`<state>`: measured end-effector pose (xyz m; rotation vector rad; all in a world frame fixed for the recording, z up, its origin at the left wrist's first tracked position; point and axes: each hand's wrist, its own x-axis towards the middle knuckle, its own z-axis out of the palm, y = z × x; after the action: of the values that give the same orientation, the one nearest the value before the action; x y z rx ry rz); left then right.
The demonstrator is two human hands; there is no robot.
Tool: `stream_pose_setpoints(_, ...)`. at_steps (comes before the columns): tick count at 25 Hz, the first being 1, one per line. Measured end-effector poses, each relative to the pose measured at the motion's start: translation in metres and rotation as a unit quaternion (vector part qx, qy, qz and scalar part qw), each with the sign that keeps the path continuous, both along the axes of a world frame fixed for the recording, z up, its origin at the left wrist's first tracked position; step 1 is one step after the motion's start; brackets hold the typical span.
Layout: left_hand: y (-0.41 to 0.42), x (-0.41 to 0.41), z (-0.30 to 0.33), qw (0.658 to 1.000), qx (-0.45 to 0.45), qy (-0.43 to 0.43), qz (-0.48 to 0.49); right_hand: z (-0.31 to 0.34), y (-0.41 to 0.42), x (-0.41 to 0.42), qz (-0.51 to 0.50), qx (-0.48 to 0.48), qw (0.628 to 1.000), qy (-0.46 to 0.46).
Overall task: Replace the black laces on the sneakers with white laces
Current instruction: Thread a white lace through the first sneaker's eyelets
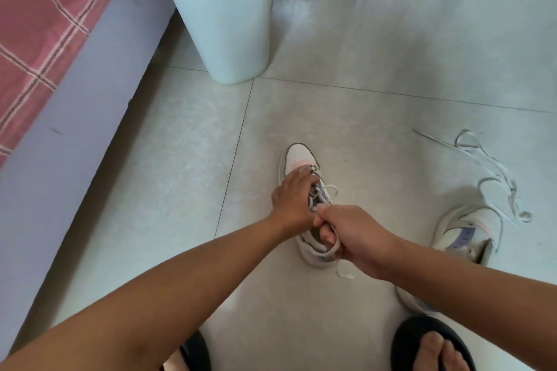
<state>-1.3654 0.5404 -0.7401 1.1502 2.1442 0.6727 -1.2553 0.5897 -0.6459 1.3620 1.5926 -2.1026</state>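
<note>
Item one: a white sneaker [298,156] with pink and lilac trim, standing on the tiled floor [180,135] in front of me, toe pointing away. My left hand [294,197] rests over its lace area, fingers bent down onto the eyelets; I cannot tell whether its grip is pinching anything. My right hand [352,235] has its grip curled tight around a white lace [327,188] and the shoe's collar at the heel end; a loop of that lace stands up beside the tongue and a loose end [343,271] trails out below my fist onto the floor.

Item two: second sneaker [467,232], same colours, well to the right, partly behind my right forearm. A loose white lace [494,172] lies tangled on the floor just beyond it.

Item three: white waste bin [232,30] with a blue liner, beyond the shoe. Bed with a pink checked cover [39,21] at left. My feet in black sandals [422,337] at the bottom edge.
</note>
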Motion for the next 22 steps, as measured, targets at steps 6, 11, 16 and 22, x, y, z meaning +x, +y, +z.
stream_pose_setpoints(6,0.004,-0.018,-0.008,0.996,0.048,-0.068,-0.015,0.024,-0.013,0.033,0.132,0.110,0.979,0.111)
stream_pose_setpoints(11,0.003,-0.016,-0.007,0.995,0.052,-0.079,-0.017,0.021,-0.007,0.029,0.196,0.119,0.968,0.103)
stream_pose_setpoints(16,0.001,-0.020,-0.009,0.995,0.038,-0.080,-0.035,0.024,-0.011,0.027,0.207,0.095,0.968,0.101)
stream_pose_setpoints(22,-0.002,-0.023,-0.005,0.990,0.074,0.004,-0.118,0.026,-0.010,0.010,0.144,0.106,0.977,0.118)
